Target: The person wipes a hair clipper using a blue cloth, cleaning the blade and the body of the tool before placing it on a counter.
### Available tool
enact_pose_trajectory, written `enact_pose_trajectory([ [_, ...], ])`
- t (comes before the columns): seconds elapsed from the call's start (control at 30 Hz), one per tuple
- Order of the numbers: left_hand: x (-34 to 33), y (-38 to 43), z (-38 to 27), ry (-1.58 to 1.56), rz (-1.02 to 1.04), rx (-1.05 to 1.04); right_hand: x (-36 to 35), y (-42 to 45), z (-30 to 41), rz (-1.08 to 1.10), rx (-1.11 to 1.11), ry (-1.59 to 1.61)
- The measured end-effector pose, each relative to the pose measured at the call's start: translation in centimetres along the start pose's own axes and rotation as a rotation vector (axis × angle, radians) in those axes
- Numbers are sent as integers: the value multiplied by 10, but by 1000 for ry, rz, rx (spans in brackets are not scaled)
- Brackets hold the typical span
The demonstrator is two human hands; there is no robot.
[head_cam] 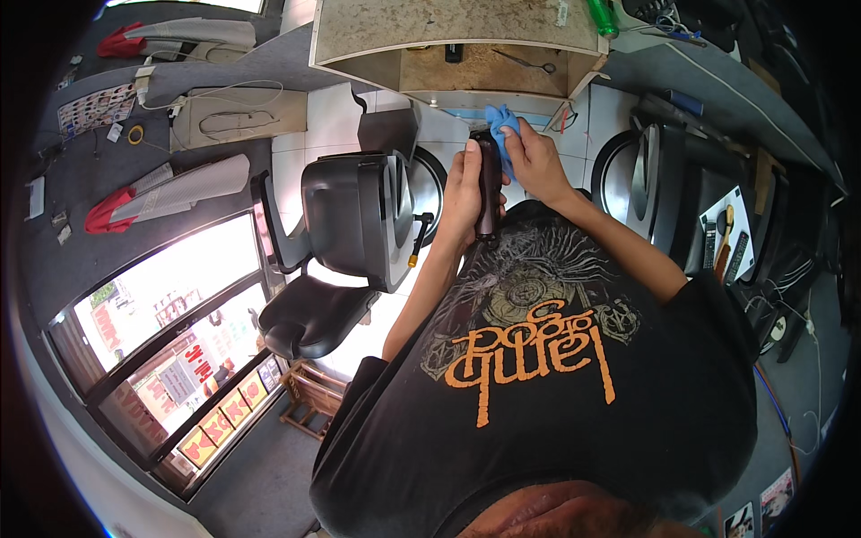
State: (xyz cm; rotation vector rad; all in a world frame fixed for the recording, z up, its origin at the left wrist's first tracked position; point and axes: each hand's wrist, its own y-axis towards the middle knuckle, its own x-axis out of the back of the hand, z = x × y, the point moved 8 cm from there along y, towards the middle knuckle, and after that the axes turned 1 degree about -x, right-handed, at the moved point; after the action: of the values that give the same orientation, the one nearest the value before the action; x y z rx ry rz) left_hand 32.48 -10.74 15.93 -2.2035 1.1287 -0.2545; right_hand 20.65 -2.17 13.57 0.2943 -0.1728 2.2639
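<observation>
My left hand (pixel 464 188) is wrapped around a dark brown hair clipper (pixel 489 185), its thumb along the side. The clipper is upright in the picture in front of my chest, with its blade end toward the cabinet. In my right hand (pixel 538 161) is a crumpled blue cloth (pixel 501 121), pinched between thumb and fingers. The cloth lies against the clipper's right side near the blade end. Fingers and cloth partly hide that side of the clipper.
Ahead is a wooden cabinet (pixel 444 23) with an open compartment containing scissors (pixel 525 62) and a small black object (pixel 454 53). A black barber chair (pixel 340 215) stands to the left. Remote controls (pixel 737 257) and a wooden-handled brush (pixel 725 235) lie on the right. A green bottle (pixel 603 19) sits atop the cabinet.
</observation>
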Motion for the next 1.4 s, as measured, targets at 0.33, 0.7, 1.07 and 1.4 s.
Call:
enact_pose_trajectory([
  [0.33,11,-3,-5,-84,-50,-31,35,3,5,-278,-44,328],
  [0.7,10,-4,-4,30,-119,-115,22,2,36,-31,27,-43],
  [1.07,10,-13,-18,168,-149,-257,16,1,46,-108,166,-217],
  [1.4,14,-8,-14,148,-128,-225,24,0,56,-139,133,-110],
])
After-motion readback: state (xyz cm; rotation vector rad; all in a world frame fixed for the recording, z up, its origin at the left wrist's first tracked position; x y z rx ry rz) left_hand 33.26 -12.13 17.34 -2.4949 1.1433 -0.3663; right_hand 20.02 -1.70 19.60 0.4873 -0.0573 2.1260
